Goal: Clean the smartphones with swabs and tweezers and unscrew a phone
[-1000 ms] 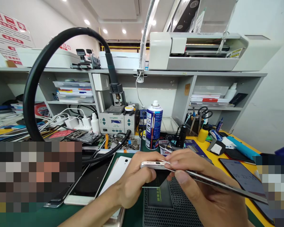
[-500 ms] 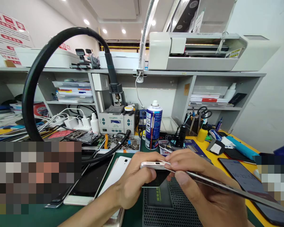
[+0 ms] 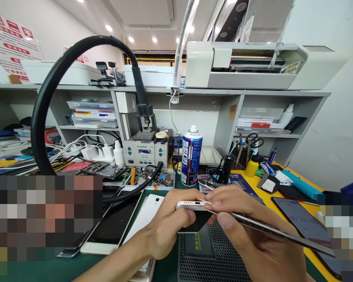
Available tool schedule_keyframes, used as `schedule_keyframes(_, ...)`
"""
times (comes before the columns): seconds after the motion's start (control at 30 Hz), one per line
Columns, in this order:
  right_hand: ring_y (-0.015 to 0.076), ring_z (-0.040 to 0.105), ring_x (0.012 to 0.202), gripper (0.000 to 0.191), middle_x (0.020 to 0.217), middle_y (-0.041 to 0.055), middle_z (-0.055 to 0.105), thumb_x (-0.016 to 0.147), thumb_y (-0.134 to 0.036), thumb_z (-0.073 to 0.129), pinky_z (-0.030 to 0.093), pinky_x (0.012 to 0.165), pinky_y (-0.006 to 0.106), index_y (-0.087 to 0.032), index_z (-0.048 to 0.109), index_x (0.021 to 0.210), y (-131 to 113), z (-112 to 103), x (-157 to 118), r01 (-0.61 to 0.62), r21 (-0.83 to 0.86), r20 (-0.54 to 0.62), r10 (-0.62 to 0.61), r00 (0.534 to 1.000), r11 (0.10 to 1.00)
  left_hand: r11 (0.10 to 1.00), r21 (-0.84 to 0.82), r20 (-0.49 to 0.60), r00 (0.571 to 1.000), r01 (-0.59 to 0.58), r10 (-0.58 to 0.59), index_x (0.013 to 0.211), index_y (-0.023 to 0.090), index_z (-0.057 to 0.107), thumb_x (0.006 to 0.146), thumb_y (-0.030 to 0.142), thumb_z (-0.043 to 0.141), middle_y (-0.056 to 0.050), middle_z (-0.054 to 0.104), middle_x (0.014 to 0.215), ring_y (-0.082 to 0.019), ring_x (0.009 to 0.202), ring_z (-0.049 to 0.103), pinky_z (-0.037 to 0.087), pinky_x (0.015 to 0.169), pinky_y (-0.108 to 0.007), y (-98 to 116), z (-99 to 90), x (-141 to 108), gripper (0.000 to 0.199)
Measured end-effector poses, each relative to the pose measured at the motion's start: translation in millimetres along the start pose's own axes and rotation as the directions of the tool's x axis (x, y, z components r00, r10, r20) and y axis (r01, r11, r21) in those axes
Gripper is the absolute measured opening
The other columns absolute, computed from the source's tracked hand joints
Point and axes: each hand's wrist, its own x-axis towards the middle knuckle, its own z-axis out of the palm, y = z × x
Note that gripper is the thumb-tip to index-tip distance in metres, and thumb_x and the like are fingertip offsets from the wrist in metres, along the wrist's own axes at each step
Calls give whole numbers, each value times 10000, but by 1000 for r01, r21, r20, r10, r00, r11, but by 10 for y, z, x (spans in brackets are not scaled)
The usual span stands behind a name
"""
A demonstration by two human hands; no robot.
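Observation:
My left hand (image 3: 164,225) is closed around a smartphone (image 3: 190,204), fingers on top and thumb underneath. Its light-coloured bottom edge, with a port and a row of small holes, faces me. The dark face below is partly hidden by my thumb. My right hand (image 3: 253,235) grips a pair of metal tweezers (image 3: 279,233) between thumb and fingers. Two thin prongs reach the phone's edge beside the port; whether they pinch anything is too small to tell. Beneath both hands lies a black textured mat (image 3: 211,262).
Left of my hands lie a white phone (image 3: 145,215) and a phone with a black screen (image 3: 113,223). A blue spray can (image 3: 191,156) stands behind the phone. The soldering station (image 3: 147,150) has a thick black hose (image 3: 42,105) arching leftward. At right lies another phone (image 3: 297,213).
The view has shifted very slightly. Both hands, the phone and the tweezers keep nearly the same pose; the tweezers' tips stay at the phone's edge.

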Motion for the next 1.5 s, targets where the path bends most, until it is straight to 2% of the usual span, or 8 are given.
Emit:
schedule_keyframes(0.33,155,675,906,213,887,5,722,848,-67,578,566,854,264,-231,680,938,-11,29,3,7,0,-12,-7,1000,1000,1000,4,12,1000,9,-9,858,146,598,737,178,426,-29,577,832,-177,782,481,369,730,-276,-10,-7,-9,213)
schedule_keyframes(0.5,175,677,910,205,881,22,720,848,-68,584,571,849,291,-224,683,936,-13,29,6,7,-4,-2,-7,1000,1000,999,29,14,999,33,-33,830,157,555,737,184,420,-14,499,776,-160,734,426,339,677,-273,-14,-4,-18,166)
schedule_keyframes(0.7,176,682,923,212,901,21,721,855,-71,582,569,860,289,-232,677,956,-5,30,-7,3,-3,4,-3,1000,1000,1000,24,38,999,-6,5,765,169,502,742,151,406,5,453,736,-136,696,381,314,645,-259,9,9,4,100)
schedule_keyframes(0.8,179,683,938,210,916,22,719,860,-79,588,570,871,296,-236,674,970,-12,23,-14,-12,-6,14,12,1000,1000,999,32,35,999,20,-21,714,178,448,739,129,427,18,400,709,-124,679,352,291,622,-252,17,8,14,59)
schedule_keyframes(0.97,199,694,933,195,911,30,724,866,-93,593,587,857,326,-239,675,965,-16,24,-25,-12,-14,13,12,1000,1000,997,12,60,995,82,-82,709,176,454,731,81,444,30,368,678,-116,661,315,271,600,-252,61,10,31,97)
schedule_keyframes(1.13,229,700,927,195,917,43,728,871,-109,599,597,845,375,-256,675,974,-2,32,-32,-28,-14,18,28,999,1000,999,-9,47,998,51,-51,695,175,444,767,84,453,42,356,663,-103,640,294,259,579,-243,56,44,39,116)
schedule_keyframes(1.27,231,696,937,220,923,42,729,866,-95,596,592,854,378,-262,674,987,1,32,-41,-25,-6,11,25,1000,1000,997,-1,45,996,77,-77,713,175,455,788,122,472,47,347,653,-102,629,289,260,565,-243,12,65,34,94)
schedule_keyframes(1.5,222,695,943,205,926,35,725,863,-103,604,594,861,370,-258,678,976,0,65,-43,-25,14,12,25,1000,1000,994,19,30,993,111,-111,648,178,432,749,168,543,48,355,635,-113,641,345,328,606,-242,9,85,42,151)
